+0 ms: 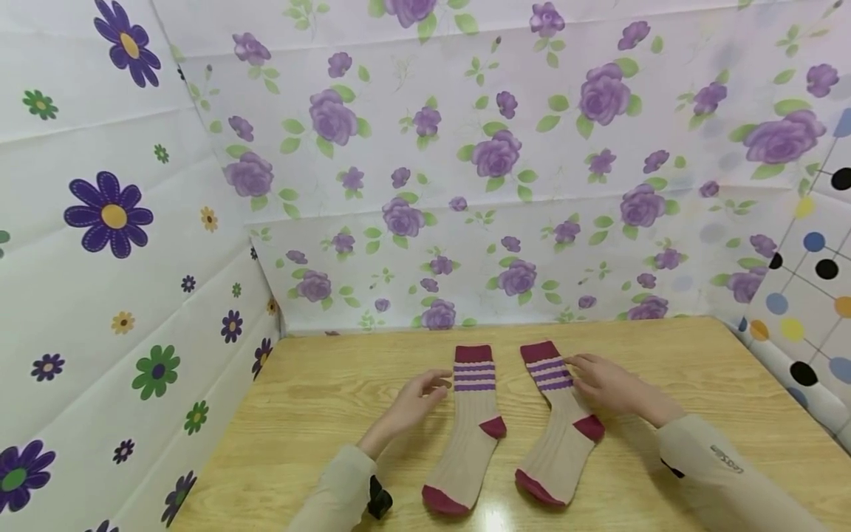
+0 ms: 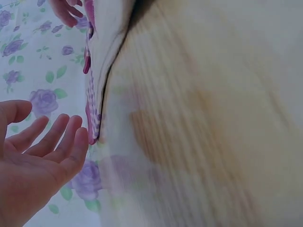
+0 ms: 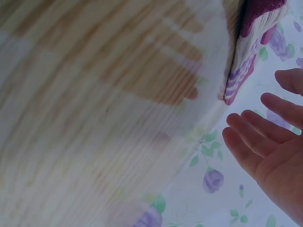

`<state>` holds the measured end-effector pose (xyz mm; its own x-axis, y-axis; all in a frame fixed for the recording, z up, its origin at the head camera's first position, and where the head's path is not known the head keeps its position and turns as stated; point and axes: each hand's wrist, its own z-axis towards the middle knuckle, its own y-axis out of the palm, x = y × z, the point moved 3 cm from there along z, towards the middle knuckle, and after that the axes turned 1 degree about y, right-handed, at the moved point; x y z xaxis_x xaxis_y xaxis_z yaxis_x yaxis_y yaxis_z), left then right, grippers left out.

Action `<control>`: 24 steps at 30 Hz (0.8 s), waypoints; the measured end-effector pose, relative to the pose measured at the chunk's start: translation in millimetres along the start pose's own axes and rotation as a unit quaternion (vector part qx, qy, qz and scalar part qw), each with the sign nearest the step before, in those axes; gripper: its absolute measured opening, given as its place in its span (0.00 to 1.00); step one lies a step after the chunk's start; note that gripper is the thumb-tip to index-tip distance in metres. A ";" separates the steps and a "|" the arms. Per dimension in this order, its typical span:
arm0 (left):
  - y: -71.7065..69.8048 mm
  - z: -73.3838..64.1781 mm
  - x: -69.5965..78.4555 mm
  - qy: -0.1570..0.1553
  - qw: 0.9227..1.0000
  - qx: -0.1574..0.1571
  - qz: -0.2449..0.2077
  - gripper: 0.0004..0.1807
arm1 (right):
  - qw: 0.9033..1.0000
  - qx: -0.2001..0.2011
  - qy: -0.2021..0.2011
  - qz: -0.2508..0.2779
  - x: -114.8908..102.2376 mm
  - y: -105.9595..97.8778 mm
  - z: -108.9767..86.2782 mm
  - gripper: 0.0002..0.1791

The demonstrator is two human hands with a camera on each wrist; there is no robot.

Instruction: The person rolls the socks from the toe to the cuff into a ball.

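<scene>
Two beige socks with maroon cuffs, heels and toes and purple stripes lie flat side by side on the table. The left sock (image 1: 473,436) points its toe toward the front; the right sock (image 1: 558,436) slants, its toe toward the front left. Beside the left sock's striped part is my left hand (image 1: 417,399), fingers loosely bent and holding nothing. My right hand (image 1: 608,383) is at the right sock's striped edge, fingertips overlapping it in the head view. In the right wrist view the relaxed fingers (image 3: 255,135) are spread, with nothing in them.
The wooden table (image 1: 346,369) has a light grain and a glossy surface. A white cloth with purple roses (image 1: 495,155) hangs behind it. Flowered cloth (image 1: 113,214) stands along the left, and dotted cloth (image 1: 814,310) along the right.
</scene>
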<state>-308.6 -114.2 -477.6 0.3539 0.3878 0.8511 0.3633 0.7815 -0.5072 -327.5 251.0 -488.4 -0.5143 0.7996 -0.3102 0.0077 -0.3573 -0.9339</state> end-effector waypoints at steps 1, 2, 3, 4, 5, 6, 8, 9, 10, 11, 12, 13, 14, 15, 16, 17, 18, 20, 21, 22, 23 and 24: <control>0.6 0.7 0.7 0.001 1.000 -0.004 -0.009 0.20 | 1.000 -0.001 0.002 0.003 0.7 0.6 0.0 0.24; 1.4 1.4 0.9 0.002 1.000 -0.010 -0.017 0.20 | 1.000 -0.001 0.003 0.004 1.4 1.1 0.1 0.23; 2.1 2.1 1.6 0.003 1.000 -0.017 -0.025 0.20 | 1.000 0.000 0.004 0.007 1.8 1.6 0.3 0.23; 3.0 2.8 2.0 0.005 0.999 -0.025 -0.033 0.20 | 1.000 0.002 0.007 0.008 2.3 2.2 0.6 0.22; 3.8 3.5 2.5 0.008 0.999 -0.033 -0.039 0.19 | 1.000 0.004 0.010 0.010 2.3 2.7 1.2 0.22; 4.8 4.1 2.7 0.009 0.998 -0.041 -0.042 0.19 | 1.000 0.007 0.008 0.010 2.1 3.2 1.8 0.22; 6.4 4.8 3.4 0.009 0.997 -0.053 -0.047 0.19 | 1.000 0.011 0.009 0.008 1.8 4.4 3.1 0.21; 7.4 5.0 4.1 0.008 0.997 -0.058 -0.047 0.19 | 1.000 0.012 0.013 0.008 1.4 4.9 3.6 0.21; 8.5 5.5 4.6 0.005 0.997 -0.061 -0.046 0.19 | 1.000 0.013 0.015 0.005 1.7 5.5 4.1 0.20; 9.4 5.9 5.6 0.002 0.997 -0.063 -0.046 0.19 | 1.000 0.011 0.015 0.004 1.5 5.9 4.5 0.20; 10.2 6.0 6.6 -0.004 0.997 -0.064 -0.050 0.19 | 1.000 0.010 0.014 0.001 1.6 6.2 5.1 0.20; 10.5 5.0 11.0 -0.009 0.996 -0.067 -0.057 0.19 | 1.000 0.008 0.017 0.002 2.0 6.6 5.4 0.20; 10.8 4.2 15.3 -0.015 0.996 -0.068 -0.062 0.19 | 1.000 0.007 0.016 0.001 1.4 6.7 5.6 0.20; 11.2 4.1 18.1 -0.019 0.995 -0.069 -0.068 0.18 | 1.000 0.006 0.017 0.001 1.1 6.6 5.9 0.20; 12.0 4.4 19.2 -0.022 0.994 -0.070 -0.076 0.18 | 1.000 0.006 0.014 0.002 0.4 6.4 6.2 0.20; 12.5 4.9 20.2 -0.025 0.994 -0.072 -0.084 0.18 | 1.000 0.006 0.013 0.003 -0.3 6.0 6.1 0.20; 13.2 5.6 20.4 -0.028 0.993 -0.072 -0.088 0.18 | 1.000 0.007 0.012 0.005 -0.9 5.7 6.1 0.19; 15.2 8.8 18.0 -0.030 0.993 -0.073 -0.086 0.18 | 1.000 0.011 0.014 0.009 -2.0 5.2 5.8 0.19; 16.6 11.1 15.0 -0.030 0.993 -0.074 -0.083 0.18 | 1.000 0.011 0.015 0.012 -1.9 5.1 5.7 0.19; 17.7 12.5 13.9 -0.028 0.994 -0.075 -0.080 0.19 | 1.000 0.013 0.017 0.016 -1.7 5.1 5.6 0.19; 18.6 13.7 14.4 -0.026 0.994 -0.076 -0.078 0.19 | 1.000 0.014 0.021 0.019 -1.5 5.2 5.5 0.19; 19.8 14.9 14.8 -0.024 0.994 -0.079 -0.075 0.19 | 0.999 0.015 0.025 0.022 -1.5 5.3 5.6 0.19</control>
<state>-309.0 -85.7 -473.0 0.2450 0.2988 0.9223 0.5403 0.7479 -0.3858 -331.5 245.2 -491.8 -0.4714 0.8051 -0.3601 0.0028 -0.4069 -0.9135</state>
